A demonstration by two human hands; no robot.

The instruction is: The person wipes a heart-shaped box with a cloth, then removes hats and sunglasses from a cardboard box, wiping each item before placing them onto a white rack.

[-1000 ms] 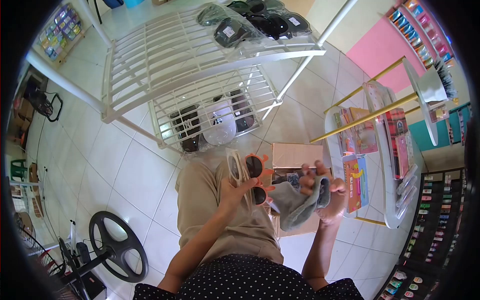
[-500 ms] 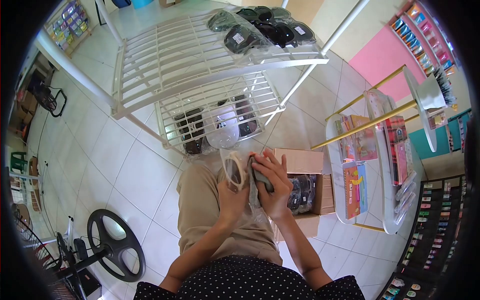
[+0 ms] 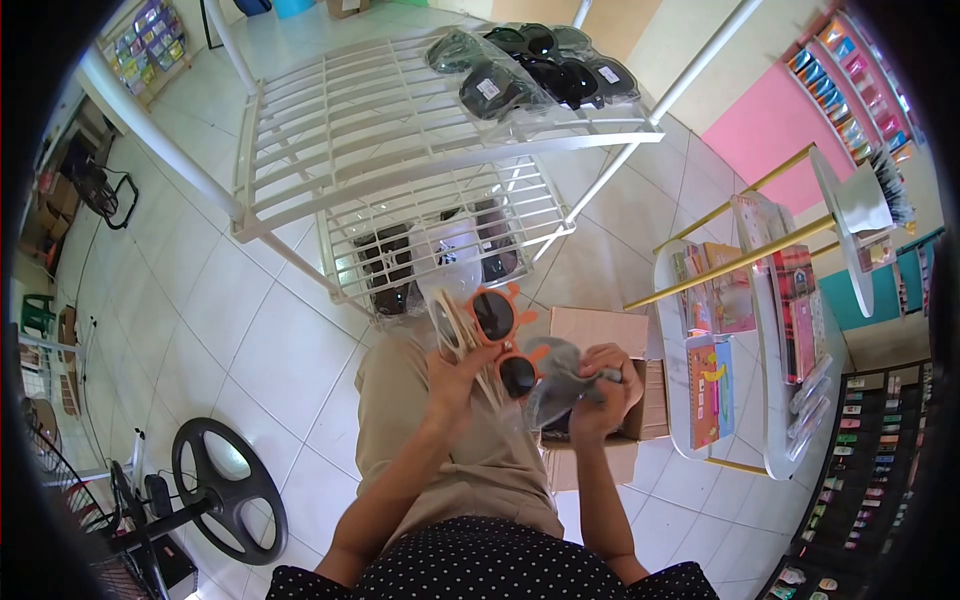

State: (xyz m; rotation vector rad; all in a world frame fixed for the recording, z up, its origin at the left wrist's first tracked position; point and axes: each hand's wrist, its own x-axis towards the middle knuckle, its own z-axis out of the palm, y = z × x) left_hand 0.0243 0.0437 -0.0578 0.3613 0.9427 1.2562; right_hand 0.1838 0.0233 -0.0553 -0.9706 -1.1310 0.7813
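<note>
My left hand (image 3: 457, 378) grips orange-framed sunglasses (image 3: 497, 318) with dark round lenses, together with a cream-framed pair (image 3: 455, 325) in clear plastic behind them. To the right, my right hand (image 3: 612, 388) is closed on a grey item in a clear plastic bag (image 3: 558, 380); what the bag holds is hard to make out. Both hands are above my lap. An open cardboard box (image 3: 600, 328) stands on the floor under my right hand, its contents mostly hidden.
A white slatted rack (image 3: 340, 130) stands ahead, with bagged sunglasses (image 3: 500, 85) on its top shelf and more (image 3: 385, 265) lower down. To the right is a marble-topped stand (image 3: 680, 400) with books. A black wheel (image 3: 230, 490) is at the left.
The orange sunglasses now show in my left hand. My right hand has moved right and away from the left, with the grey bagged item, and now covers part of the box.
</note>
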